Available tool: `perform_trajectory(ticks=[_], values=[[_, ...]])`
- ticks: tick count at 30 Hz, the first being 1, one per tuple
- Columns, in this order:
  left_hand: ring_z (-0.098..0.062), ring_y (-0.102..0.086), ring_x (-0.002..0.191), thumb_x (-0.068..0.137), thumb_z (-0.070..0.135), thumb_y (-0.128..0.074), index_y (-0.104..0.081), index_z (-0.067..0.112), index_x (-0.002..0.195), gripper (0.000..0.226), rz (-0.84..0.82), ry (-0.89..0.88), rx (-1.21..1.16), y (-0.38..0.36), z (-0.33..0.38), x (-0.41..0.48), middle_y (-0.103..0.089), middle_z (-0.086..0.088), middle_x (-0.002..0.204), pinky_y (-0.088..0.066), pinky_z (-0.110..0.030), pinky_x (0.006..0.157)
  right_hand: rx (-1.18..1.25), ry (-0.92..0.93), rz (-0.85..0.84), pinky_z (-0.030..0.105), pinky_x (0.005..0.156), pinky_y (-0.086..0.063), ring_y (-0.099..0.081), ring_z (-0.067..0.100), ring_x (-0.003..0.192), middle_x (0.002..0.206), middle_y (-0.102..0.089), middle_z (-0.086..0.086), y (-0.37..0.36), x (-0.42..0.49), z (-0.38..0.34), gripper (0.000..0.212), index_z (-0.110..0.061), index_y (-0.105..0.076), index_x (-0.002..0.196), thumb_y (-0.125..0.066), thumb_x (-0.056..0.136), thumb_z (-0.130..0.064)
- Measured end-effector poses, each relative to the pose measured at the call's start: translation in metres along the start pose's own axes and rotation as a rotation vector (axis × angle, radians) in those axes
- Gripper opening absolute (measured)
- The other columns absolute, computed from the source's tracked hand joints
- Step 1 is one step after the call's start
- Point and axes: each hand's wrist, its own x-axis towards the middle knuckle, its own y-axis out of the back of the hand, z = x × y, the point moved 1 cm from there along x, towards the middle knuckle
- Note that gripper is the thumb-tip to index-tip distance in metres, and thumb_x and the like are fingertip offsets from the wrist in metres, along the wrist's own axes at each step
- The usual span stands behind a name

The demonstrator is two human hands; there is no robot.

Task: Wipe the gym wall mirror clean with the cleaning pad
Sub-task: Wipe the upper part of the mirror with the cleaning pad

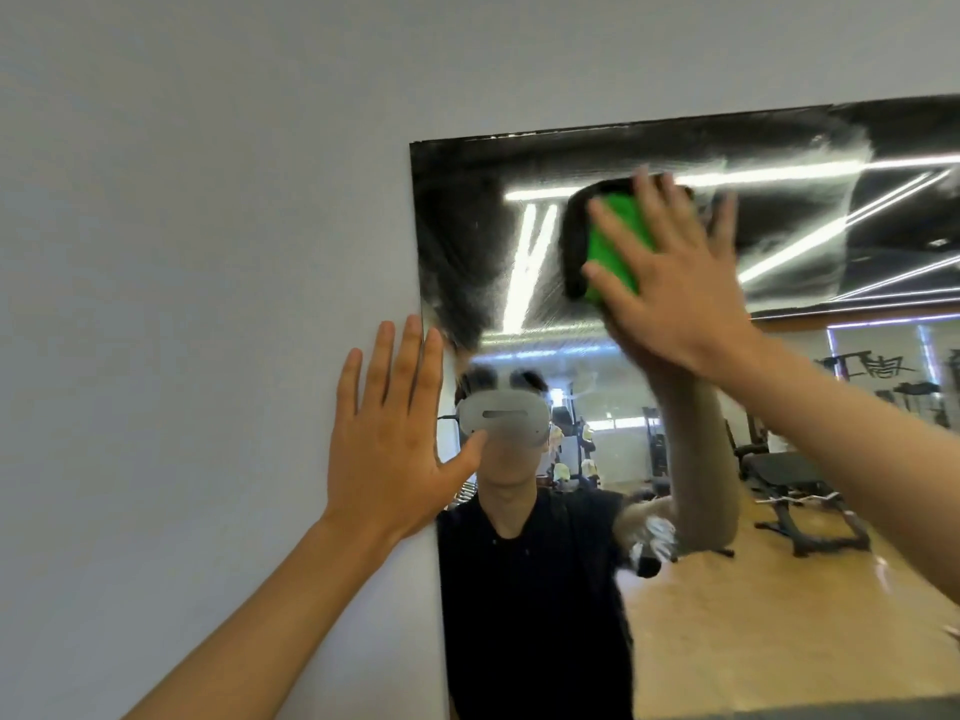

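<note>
Head view: pale grey wall [182,252] fills the left half and the top. Left hand [387,433] lies flat on the wall at the mirror's left edge, fingers [376,366] straight and slightly spread, thumb reaching over the edge onto the glass; it holds nothing. Wall mirror [545,589] starts just right of it, frameless, with its top edge and upper left corner in view; it runs out of frame right and below. Upper glass carries whitish smear streaks [524,283] around and to both sides of the pad, over reflected ceiling light strips. Green cleaning pad [615,246] sits high on the glass near the top edge, pressed flat by the right hand [670,283], fingers straight and splayed across its back. Lower glass reflects a wood floor and a weight bench [800,491] at right. Bare wall lies left of and above the mirror.
</note>
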Motion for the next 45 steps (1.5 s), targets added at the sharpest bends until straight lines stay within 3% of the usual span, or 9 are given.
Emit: perform_trajectory(ticks=[6,13,19,24,29,33,39,42,45], values=[[-0.034,-0.009,0.163,0.101,0.076,-0.017,-0.015,0.010,0.169,0.094,0.014,0.030,-0.016,-0.002,0.003,0.001,-0.011,-0.013,0.177,-0.011,-0.056,0.131,0.081,-0.297,0.011,0.069,0.122,0.010,0.011,0.031,0.160,0.174,0.006,0.009,0.008,0.022,0.040,0.071,-0.040,-0.009,0.165,-0.012,0.100,-0.068],[-0.033,-0.005,0.164,0.099,0.073,-0.027,-0.012,0.009,0.169,0.096,-0.034,0.036,0.045,0.002,0.004,0.001,-0.005,-0.012,0.177,-0.006,-0.053,0.132,0.004,-0.015,0.027,0.068,0.123,0.007,0.003,0.031,0.160,0.174,-0.002,0.009,0.003,0.011,0.034,0.068,-0.040,-0.014,0.165,-0.015,0.103,-0.069],[-0.030,0.002,0.164,0.098,0.079,-0.021,-0.014,0.005,0.168,0.102,-0.039,0.144,0.032,0.017,0.037,0.023,-0.002,-0.013,0.177,0.001,-0.049,0.132,0.019,0.000,0.013,0.063,0.123,0.012,0.007,0.030,0.160,0.175,0.002,0.008,0.005,0.012,0.033,0.070,-0.042,-0.009,0.165,-0.012,0.101,-0.071],[-0.030,-0.001,0.164,0.098,0.073,-0.032,-0.012,0.005,0.168,0.100,-0.009,0.015,-0.014,0.016,0.109,0.062,-0.006,-0.015,0.177,-0.003,-0.050,0.132,0.028,-0.003,0.013,0.065,0.123,0.010,0.009,0.030,0.160,0.174,0.004,0.008,0.003,0.013,0.035,0.069,-0.042,-0.007,0.165,-0.011,0.102,-0.070],[-0.029,0.003,0.164,0.099,0.078,-0.017,-0.006,0.006,0.169,0.101,-0.057,0.037,0.024,-0.002,0.137,0.071,0.003,-0.013,0.177,0.000,-0.049,0.132,0.027,0.054,-0.020,0.062,0.124,0.014,0.012,0.028,0.160,0.174,0.008,0.006,0.005,0.014,0.043,0.068,-0.042,-0.002,0.165,-0.012,0.103,-0.070],[-0.029,0.001,0.164,0.099,0.074,-0.027,-0.008,0.006,0.169,0.099,-0.027,0.034,0.059,-0.005,0.138,0.071,0.001,-0.012,0.178,0.001,-0.048,0.132,0.003,0.067,-0.026,0.065,0.124,0.009,0.010,0.026,0.160,0.175,0.006,0.005,0.014,0.017,0.111,0.070,-0.044,-0.004,0.164,-0.009,0.101,-0.072],[-0.031,0.001,0.164,0.098,0.074,-0.029,-0.007,0.006,0.169,0.101,-0.008,0.049,0.047,-0.005,0.143,0.071,0.001,-0.012,0.178,-0.002,-0.051,0.132,0.026,-0.277,-0.009,0.068,0.121,0.013,0.011,0.027,0.160,0.175,0.005,0.005,0.034,0.020,0.235,0.071,-0.041,-0.006,0.165,-0.009,0.101,-0.072],[-0.032,-0.001,0.164,0.098,0.074,-0.029,-0.007,0.006,0.169,0.101,-0.009,0.043,0.043,-0.005,0.142,0.070,0.000,-0.012,0.178,-0.008,-0.055,0.131,0.060,-0.413,0.023,0.067,0.122,0.010,0.012,0.032,0.159,0.174,0.006,0.010,0.029,0.032,0.206,0.071,-0.036,-0.006,0.166,-0.011,0.103,-0.068],[-0.032,-0.002,0.164,0.098,0.075,-0.029,-0.008,0.007,0.169,0.100,-0.008,0.042,0.045,-0.005,0.142,0.070,-0.002,-0.013,0.177,-0.010,-0.056,0.131,0.045,-0.288,0.026,0.066,0.123,0.009,0.011,0.035,0.159,0.174,0.006,0.012,0.020,0.046,0.134,0.069,-0.036,-0.007,0.166,-0.015,0.104,-0.064]])
